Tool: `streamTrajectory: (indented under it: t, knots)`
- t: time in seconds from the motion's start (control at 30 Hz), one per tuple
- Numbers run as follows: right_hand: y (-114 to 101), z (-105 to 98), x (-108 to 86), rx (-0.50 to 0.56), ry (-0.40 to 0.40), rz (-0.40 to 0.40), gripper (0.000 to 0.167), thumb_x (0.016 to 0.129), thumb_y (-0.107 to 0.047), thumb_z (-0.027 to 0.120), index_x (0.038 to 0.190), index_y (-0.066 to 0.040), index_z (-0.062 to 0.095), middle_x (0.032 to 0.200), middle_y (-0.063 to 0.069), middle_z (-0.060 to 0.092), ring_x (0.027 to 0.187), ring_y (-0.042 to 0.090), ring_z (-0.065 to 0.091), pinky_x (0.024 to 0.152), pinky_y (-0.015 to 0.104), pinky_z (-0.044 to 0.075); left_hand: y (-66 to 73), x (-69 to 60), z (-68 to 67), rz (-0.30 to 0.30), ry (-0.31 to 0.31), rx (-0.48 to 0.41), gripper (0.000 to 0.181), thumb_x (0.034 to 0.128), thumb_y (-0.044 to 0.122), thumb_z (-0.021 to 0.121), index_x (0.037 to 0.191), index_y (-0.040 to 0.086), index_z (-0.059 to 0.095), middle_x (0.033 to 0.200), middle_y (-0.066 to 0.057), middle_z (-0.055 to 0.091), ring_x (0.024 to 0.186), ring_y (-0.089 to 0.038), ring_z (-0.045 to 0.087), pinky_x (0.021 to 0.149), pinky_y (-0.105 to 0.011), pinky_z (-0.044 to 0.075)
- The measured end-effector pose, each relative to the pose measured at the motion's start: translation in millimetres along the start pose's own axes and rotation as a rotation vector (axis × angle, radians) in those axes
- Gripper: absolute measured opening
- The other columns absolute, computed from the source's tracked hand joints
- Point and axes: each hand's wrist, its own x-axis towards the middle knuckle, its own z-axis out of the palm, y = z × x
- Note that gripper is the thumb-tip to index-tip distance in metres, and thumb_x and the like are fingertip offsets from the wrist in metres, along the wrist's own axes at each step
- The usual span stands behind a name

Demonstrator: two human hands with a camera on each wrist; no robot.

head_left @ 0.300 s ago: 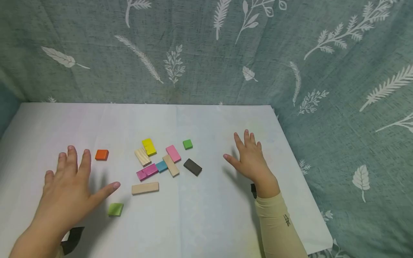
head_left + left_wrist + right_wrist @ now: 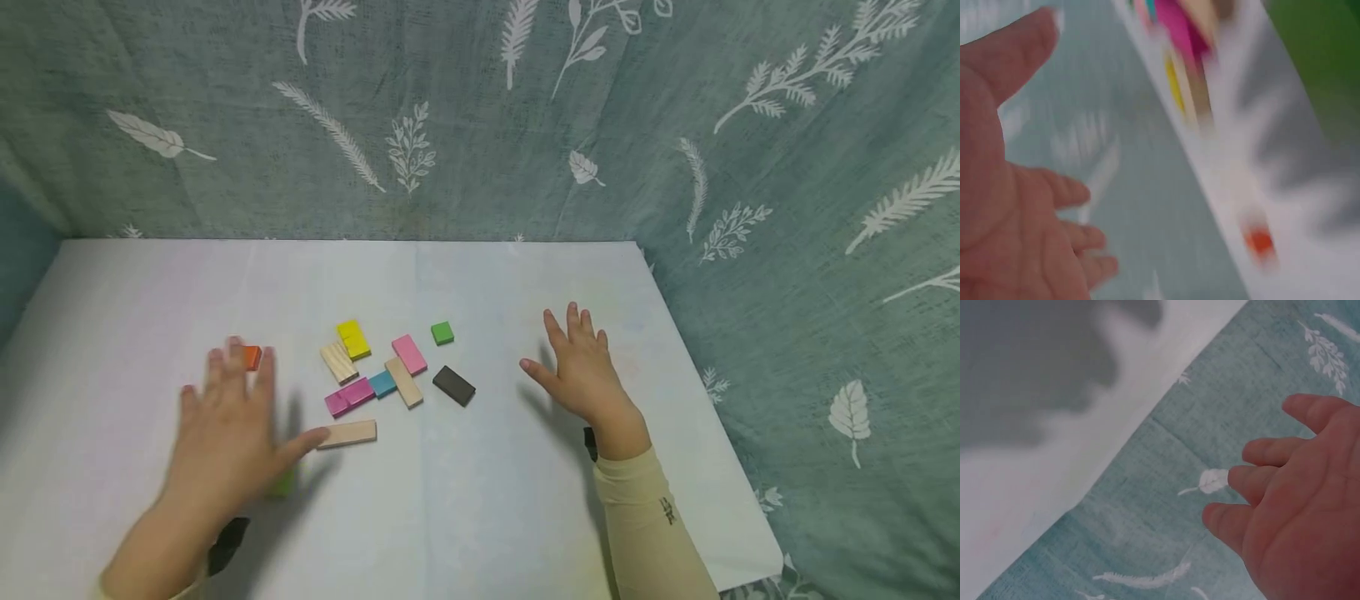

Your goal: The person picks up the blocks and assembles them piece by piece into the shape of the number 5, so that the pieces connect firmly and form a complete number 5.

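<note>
In the head view the left hand point(image 2: 228, 433), fingers spread and holding nothing, hovers above the table's left part. It partly hides an orange block point(image 2: 253, 357) and a light green block point(image 2: 281, 485); its thumb overlaps the end of a plain wooden block point(image 2: 348, 434). The right hand point(image 2: 588, 367) hovers with fingers spread, right of a black block point(image 2: 453, 386). Between the hands lie a magenta block point(image 2: 350, 397), a blue block point(image 2: 383, 383), a pink block point(image 2: 409, 354) and a yellow block point(image 2: 353, 339). The left wrist view is blurred, showing the left palm point(image 2: 1022, 187).
A striped wooden block point(image 2: 339, 362), another plain wooden block point(image 2: 404, 382) and a small green block point(image 2: 442, 333) also lie on the white table point(image 2: 495, 517). Green leaf-patterned cloth point(image 2: 465, 125) hangs behind the table and along its right side.
The left hand has moved right, now over part of the orange and light green blocks. The right hand stays where it was. The head view has shifted slightly.
</note>
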Motion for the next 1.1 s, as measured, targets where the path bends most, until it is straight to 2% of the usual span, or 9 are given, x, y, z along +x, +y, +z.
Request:
streamTrajectory:
  t: [0.2,0.37,0.47,0.57,0.63,0.7,0.9,1.0,1.1]
  knots:
    - [-13,3,2.9,0.005,-0.015,-0.002,0.089,0.096,-0.062,0.054,0.163,-0.017,0.018,0.169,0.02,-0.003,0.157,0.04,-0.002,0.123,0.064,0.006,59.6,45.3,27.4,0.292,-0.11,0.084,0.114,0.0706,0.048,0.089,0.159,0.007,0.029,0.167,-0.025,0.012,0.151,-0.049,0.02,0.103,-0.08,0.031]
    - [-16,6,3.0,0.001,-0.017,0.002,0.088,0.096,-0.064,0.054,0.163,-0.019,0.018,0.169,0.018,-0.002,0.157,0.037,-0.003,0.124,0.062,0.005,66.4,87.0,37.8,0.476,-0.136,0.111,0.079,0.0761,0.015,0.081,0.148,0.008,0.05,0.156,-0.027,0.04,0.132,-0.045,0.054,0.088,-0.057,0.056]
    - [-15,6,3.4,0.002,-0.027,0.004,0.088,0.095,-0.064,0.055,0.163,-0.019,0.018,0.17,0.017,-0.002,0.158,0.036,-0.004,0.125,0.062,0.004,63.4,104.9,41.0,0.574,-0.122,0.117,0.052,0.0828,0.005,0.074,0.134,0.012,0.066,0.14,-0.023,0.059,0.108,-0.039,0.069,0.072,-0.044,0.059]
    - [-14,8,5.1,0.005,-0.032,-0.015,0.088,0.095,-0.063,0.056,0.163,-0.019,0.019,0.169,0.018,-0.001,0.157,0.037,-0.004,0.124,0.062,0.005,63.9,116.1,44.1,0.627,-0.073,0.116,0.027,0.0871,0.009,0.076,0.113,0.015,0.077,0.108,-0.009,0.068,0.075,-0.023,0.067,0.057,-0.033,0.052]
    - [-19,10,6.8,-0.012,-0.034,-0.032,0.088,0.095,-0.062,0.058,0.163,-0.018,0.021,0.169,0.019,0.001,0.157,0.038,-0.002,0.124,0.063,0.008,65.0,120.3,44.8,0.647,-0.028,0.113,0.013,0.0879,0.01,0.076,0.1,0.014,0.077,0.088,-0.002,0.06,0.063,-0.016,0.055,0.054,-0.03,0.049]
    - [-28,14,9.3,-0.041,-0.04,-0.058,0.088,0.095,-0.061,0.059,0.162,-0.018,0.022,0.169,0.019,0.002,0.157,0.038,0.001,0.124,0.063,0.01,65.9,125.5,44.1,0.643,-0.017,0.11,0.007,0.0864,0.01,0.077,0.092,0.015,0.076,0.079,0.0,0.053,0.059,-0.013,0.045,0.054,-0.028,0.045]
    - [-75,30,24.4,-0.124,-0.146,-0.242,0.086,0.094,-0.062,0.059,0.162,-0.023,0.024,0.17,0.016,0.005,0.158,0.035,0.006,0.125,0.058,0.015,65.1,136.9,43.8,0.612,0.024,0.211,0.001,0.0857,0.013,0.077,0.084,0.012,0.077,0.088,-0.002,0.07,0.061,-0.017,0.061,0.055,-0.035,0.055]
    - [-93,38,35.0,-0.162,-0.219,-0.307,0.083,0.095,-0.06,0.058,0.162,-0.028,0.021,0.171,0.012,0.006,0.158,0.033,0.007,0.125,0.058,0.016,65.2,132.9,47.1,0.665,0.052,0.294,0.006,0.0833,0.009,0.08,0.088,0.011,0.078,0.093,-0.003,0.071,0.064,-0.021,0.064,0.055,-0.038,0.058]
    - [-100,45,43.7,-0.228,-0.279,-0.31,0.081,0.097,-0.061,0.054,0.162,-0.034,0.014,0.172,0.007,0.005,0.159,0.031,0.007,0.125,0.058,0.016,68.0,119.9,52.8,0.732,0.109,0.348,0.021,0.0752,0.001,0.085,0.093,0.01,0.077,0.091,-0.003,0.069,0.063,-0.022,0.06,0.051,-0.037,0.056]
